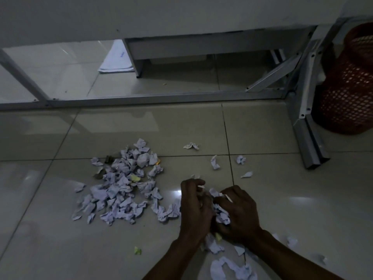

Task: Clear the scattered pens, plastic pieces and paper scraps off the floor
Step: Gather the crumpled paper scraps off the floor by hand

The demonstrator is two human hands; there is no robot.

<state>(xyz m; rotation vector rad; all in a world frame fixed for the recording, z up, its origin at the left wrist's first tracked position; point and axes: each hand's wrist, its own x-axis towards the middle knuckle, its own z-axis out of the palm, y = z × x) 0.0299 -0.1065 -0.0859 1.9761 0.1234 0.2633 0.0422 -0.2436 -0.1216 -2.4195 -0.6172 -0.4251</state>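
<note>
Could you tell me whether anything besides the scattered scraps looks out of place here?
Yes: a stack of flat sheets lies on the floor under the desk, partly behind a panel. It looks uncrumpled, unlike the scraps, so perhaps dropped.

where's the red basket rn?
In the head view, the red mesh basket stands on the floor at the far right edge, behind the grey metal table leg, well beyond both hands and the main scrap pile.

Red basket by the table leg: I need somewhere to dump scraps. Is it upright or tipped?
Upright: the red basket stands on its base on the floor.
</note>
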